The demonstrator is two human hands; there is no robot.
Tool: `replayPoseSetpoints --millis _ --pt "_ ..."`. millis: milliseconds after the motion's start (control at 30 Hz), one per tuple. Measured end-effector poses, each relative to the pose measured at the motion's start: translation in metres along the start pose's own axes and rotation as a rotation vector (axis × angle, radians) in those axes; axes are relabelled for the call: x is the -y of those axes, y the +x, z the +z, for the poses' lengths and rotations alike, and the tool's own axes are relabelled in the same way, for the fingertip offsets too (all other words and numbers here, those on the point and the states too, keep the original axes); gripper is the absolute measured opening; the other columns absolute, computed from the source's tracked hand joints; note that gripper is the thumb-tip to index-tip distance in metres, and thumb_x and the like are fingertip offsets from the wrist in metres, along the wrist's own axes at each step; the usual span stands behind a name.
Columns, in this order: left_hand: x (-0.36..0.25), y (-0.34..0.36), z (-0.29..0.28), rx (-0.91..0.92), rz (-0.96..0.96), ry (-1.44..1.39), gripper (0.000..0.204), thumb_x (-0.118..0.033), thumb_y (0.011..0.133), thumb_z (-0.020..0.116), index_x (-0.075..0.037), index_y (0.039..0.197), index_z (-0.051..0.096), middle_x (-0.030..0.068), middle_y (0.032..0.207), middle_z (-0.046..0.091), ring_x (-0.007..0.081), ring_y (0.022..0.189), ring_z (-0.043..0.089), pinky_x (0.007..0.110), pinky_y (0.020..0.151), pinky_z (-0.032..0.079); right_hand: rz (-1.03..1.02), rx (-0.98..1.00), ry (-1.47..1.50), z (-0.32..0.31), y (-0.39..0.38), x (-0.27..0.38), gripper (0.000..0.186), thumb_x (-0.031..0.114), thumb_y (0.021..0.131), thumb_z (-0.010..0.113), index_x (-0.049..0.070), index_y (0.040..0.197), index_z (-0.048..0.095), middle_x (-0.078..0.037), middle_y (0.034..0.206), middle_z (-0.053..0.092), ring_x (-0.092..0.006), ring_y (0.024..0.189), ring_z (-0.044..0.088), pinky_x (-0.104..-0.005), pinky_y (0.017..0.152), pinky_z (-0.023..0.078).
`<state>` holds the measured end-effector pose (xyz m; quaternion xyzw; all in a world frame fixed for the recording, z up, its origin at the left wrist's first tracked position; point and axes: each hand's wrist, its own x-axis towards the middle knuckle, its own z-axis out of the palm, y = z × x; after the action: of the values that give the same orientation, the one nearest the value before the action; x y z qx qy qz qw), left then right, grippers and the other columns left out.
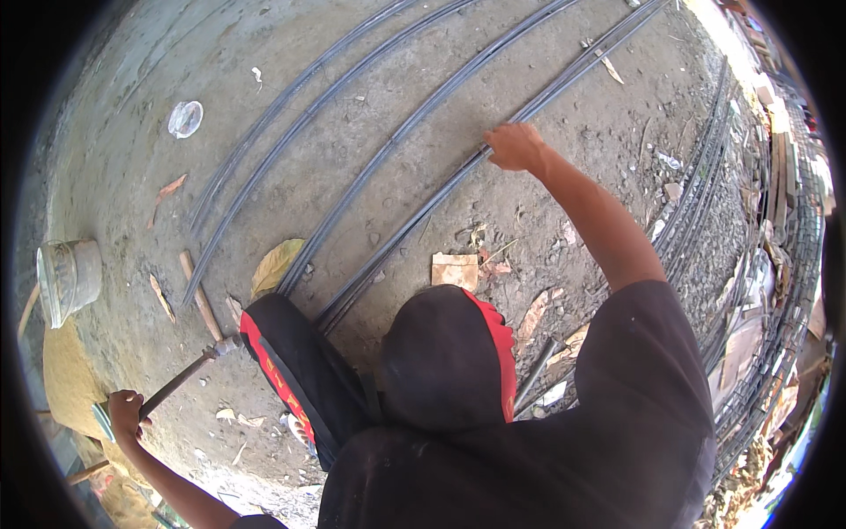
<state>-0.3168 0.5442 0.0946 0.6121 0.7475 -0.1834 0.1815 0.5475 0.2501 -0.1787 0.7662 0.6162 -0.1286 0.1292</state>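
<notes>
My right hand (pixel 514 145) reaches far forward and rests on a pair of long dark steel bars (pixel 423 207) lying on the dirt ground, fingers curled over them. My left hand (pixel 125 411) at the lower left grips the handle of a hammer (pixel 181 377), whose metal head (pixel 227 345) lies near a wooden stick. Several more long steel bars (pixel 300 115) run in parallel across the ground to the left. My black shirt and knees with red-trimmed dark shorts (pixel 291 370) fill the lower middle.
A grey bucket (pixel 66 278) lies tipped at the left edge. A wooden stick (pixel 200 295), a dry leaf (pixel 275 264), a cardboard scrap (pixel 455 269) and a round white lid (pixel 185 118) litter the ground. More bundled bars (pixel 705 194) and planks lie at the right.
</notes>
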Motion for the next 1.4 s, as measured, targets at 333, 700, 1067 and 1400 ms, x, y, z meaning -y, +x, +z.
replayPoseSetpoints --millis 333,700,1067,1400 --pt "-0.005 -0.005 -0.030 0.064 -0.070 0.080 0.019 -0.009 0.092 0.060 0.009 0.098 0.061 0.0210 0.059 0.064 0.0273 0.039 0.063 0.038 0.027 0.035 0.524 -0.038 0.862 0.033 0.045 0.174 0.028 0.016 0.086 0.058 -0.003 0.100 0.074 -0.028 0.112 0.071 -0.0479 0.106 0.068 -0.0544 0.092 0.055" --pt "0.000 0.037 -0.011 -0.026 0.064 -0.101 0.032 -0.008 0.092 0.063 0.015 0.113 0.059 0.0272 0.075 0.068 0.0327 0.046 0.068 0.039 0.026 0.036 0.832 -0.521 1.224 0.061 -0.070 0.008 0.029 0.023 0.095 0.063 -0.003 0.107 0.066 -0.014 0.092 0.069 -0.0305 0.086 0.066 -0.0457 0.075 0.052" --pt "-0.045 -0.031 -0.008 0.087 -0.049 0.075 0.022 -0.008 0.084 0.050 0.003 0.071 0.063 0.0231 0.059 0.067 0.0222 0.029 0.049 0.039 0.029 0.032 0.794 -0.680 0.585 0.033 -0.098 0.097 0.028 0.027 0.098 0.063 0.003 0.110 0.069 -0.015 0.107 0.071 -0.0356 0.100 0.067 -0.0462 0.097 0.048" --pt "-0.015 -0.021 0.007 0.006 0.020 0.020 0.029 -0.006 0.089 0.053 0.003 0.062 0.060 0.0211 0.050 0.061 0.0239 0.026 0.047 0.039 0.025 0.033 0.583 -0.007 0.453 0.051 -0.090 0.079 0.028 0.023 0.096 0.054 0.006 0.105 0.075 -0.021 0.103 0.075 -0.0391 0.101 0.072 -0.0514 0.094 0.053"
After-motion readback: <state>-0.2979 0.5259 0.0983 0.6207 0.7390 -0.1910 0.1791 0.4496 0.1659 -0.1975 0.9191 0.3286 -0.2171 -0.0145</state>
